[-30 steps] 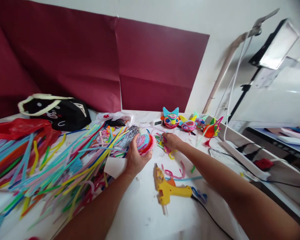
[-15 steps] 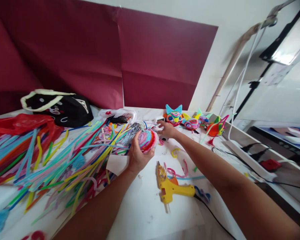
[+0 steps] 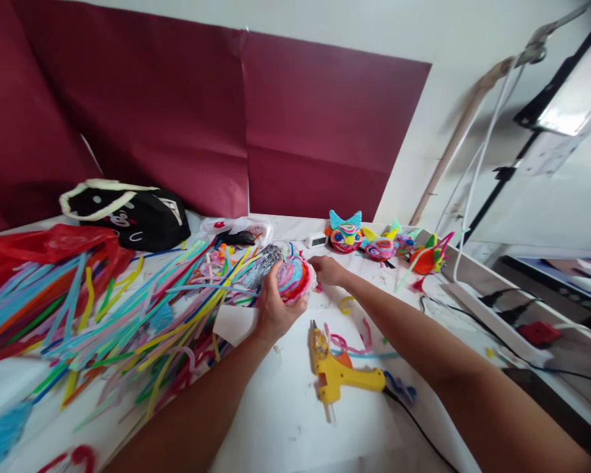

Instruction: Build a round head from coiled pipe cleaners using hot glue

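Note:
My left hand is wrapped round a multicoloured pipe-cleaner ball, held just above the white table. My right hand sits right beside the ball on its right, fingers curled together; whether they pinch anything I cannot make out. A yellow glue gun lies on the table below both hands, its black cord trailing right. Short curled pipe-cleaner scraps lie between the gun and my right forearm.
A big heap of coloured pipe cleaners covers the left of the table. A black bag and red plastic bag sit behind it. Finished pipe-cleaner faces line the back. A white power strip lies right.
My right hand drew back from the scraps and the far side of the table to the right side of the ball. The left hand kept its hold on the ball.

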A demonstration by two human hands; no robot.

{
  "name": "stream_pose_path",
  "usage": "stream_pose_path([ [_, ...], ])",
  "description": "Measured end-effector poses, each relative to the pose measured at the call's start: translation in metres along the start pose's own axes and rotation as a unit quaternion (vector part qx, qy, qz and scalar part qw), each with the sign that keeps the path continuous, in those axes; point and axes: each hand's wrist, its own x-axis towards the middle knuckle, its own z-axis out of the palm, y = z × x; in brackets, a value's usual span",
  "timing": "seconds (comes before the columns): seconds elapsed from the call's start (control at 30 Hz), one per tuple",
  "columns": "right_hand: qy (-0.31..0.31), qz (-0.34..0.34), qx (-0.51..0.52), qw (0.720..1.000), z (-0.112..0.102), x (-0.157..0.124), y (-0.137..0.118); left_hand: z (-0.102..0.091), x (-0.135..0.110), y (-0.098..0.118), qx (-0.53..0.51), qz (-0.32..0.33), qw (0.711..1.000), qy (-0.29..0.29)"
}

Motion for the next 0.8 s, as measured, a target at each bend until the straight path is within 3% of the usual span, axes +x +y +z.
stream_pose_path([
  [0.1,0.001,-0.039,0.015,0.999,-0.009,-0.003,-0.004,0.0,0.001,-0.001,-0.006,0.0,1.0,-0.001],
  [0.27,-0.02,0.015,-0.038,0.999,-0.026,-0.04,0.032,0.0,0.001,0.002,-0.018,-0.009,1.0,-0.01],
  [0.37,-0.04,0.054,-0.07,0.995,-0.023,-0.068,0.049,-0.001,0.001,0.005,-0.021,-0.005,1.0,-0.012],
  [0.47,-0.05,0.05,-0.056,0.996,-0.011,-0.084,0.046,-0.001,0.001,0.007,-0.013,0.004,1.0,-0.012],
  [0.67,-0.009,-0.019,0.107,0.994,-0.002,-0.084,0.019,-0.003,0.0,0.01,-0.014,0.021,0.999,-0.019],
  [0.8,0.022,-0.022,0.268,0.963,-0.011,-0.093,0.012,-0.002,0.0,0.01,-0.021,0.026,0.999,-0.027],
])
